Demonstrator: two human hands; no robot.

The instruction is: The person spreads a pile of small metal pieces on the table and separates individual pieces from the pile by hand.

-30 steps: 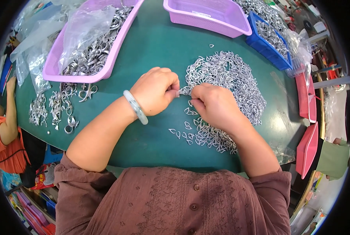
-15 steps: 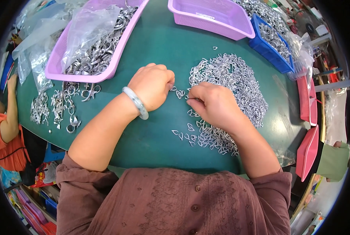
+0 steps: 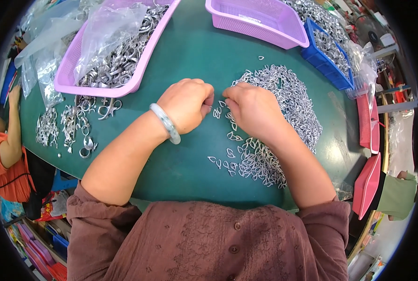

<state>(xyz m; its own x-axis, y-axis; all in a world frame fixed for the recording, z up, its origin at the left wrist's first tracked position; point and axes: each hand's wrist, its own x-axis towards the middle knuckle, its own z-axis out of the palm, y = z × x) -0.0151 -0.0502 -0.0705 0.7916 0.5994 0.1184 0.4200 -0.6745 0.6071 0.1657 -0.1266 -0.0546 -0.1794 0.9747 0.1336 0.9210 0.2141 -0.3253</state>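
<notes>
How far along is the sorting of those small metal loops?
Done: metal rings fill the pink tray, and more lie grouped beside it. In hand: left hand and right hand meet over a few small loops. Left: a large loose pile of loops on the green table.
</notes>
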